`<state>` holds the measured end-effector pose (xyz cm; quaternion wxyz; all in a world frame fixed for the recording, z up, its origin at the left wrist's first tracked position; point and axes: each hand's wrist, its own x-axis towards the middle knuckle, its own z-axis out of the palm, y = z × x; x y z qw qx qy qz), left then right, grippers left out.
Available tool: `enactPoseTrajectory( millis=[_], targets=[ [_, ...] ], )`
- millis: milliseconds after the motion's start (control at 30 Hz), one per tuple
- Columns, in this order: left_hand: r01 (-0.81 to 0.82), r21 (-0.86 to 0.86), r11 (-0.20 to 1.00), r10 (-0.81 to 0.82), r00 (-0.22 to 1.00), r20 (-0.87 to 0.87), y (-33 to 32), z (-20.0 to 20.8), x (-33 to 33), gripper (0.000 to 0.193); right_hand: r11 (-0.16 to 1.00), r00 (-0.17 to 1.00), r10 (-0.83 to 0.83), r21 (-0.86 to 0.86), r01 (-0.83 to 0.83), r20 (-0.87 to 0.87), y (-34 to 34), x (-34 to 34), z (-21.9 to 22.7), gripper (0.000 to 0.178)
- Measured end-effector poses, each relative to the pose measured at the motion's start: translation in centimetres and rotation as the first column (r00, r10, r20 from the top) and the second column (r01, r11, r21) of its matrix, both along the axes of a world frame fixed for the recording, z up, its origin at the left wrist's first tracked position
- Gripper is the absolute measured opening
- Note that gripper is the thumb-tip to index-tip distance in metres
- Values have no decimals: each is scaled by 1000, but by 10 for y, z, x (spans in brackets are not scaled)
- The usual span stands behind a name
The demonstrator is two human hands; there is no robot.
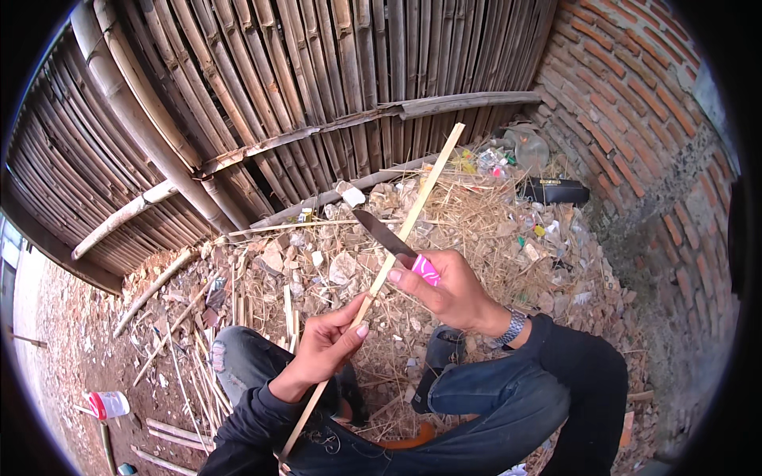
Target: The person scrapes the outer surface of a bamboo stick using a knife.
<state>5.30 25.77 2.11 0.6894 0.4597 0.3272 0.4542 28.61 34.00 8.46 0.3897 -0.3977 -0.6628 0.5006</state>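
Observation:
A long pale bamboo strip (425,194) slants across the middle, its lower end over my lap and its upper end toward the fence. My left hand (325,347) is closed around the strip's lower half, thumb and fingers pinching it. In my right hand (448,295) is a knife (386,237) with a dark blade and a pink patterned handle. Its blade lies across the strip and points up to the left. My right thumb rests close to the strip beside the handle; whether it presses on it I cannot tell.
A bamboo fence (317,63) rises ahead, and a brick wall (619,103) stands to the right. Stones, straw and litter cover the ground. A black case (554,190) lies near the wall. Split bamboo pieces (178,435) and a red-and-white container (109,404) are at left.

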Motion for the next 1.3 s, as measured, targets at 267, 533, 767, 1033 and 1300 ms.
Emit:
enactPoseTrajectory(
  millis=[267,533,767,1033,1300],
  targets=[
    [-85,271,959,212,849,-483,-3,-2,12,53,986,973,67,132,-98,222,-9,-6,-1,24],
    [-247,264,932,323,896,-305,14,-23,1,51,817,886,286,389,-425,366,-22,-7,-4,11],
    [110,-70,991,-96,979,179,-4,-4,-3,53,907,945,-190,417,66,265,27,22,3,45],
    [181,-53,982,-171,972,160,-6,-4,3,52,841,890,-390,486,239,237,48,46,5,49],
    [103,-86,991,-85,978,189,1,1,4,50,962,954,2,261,-84,299,8,14,-15,51]
  ],
)
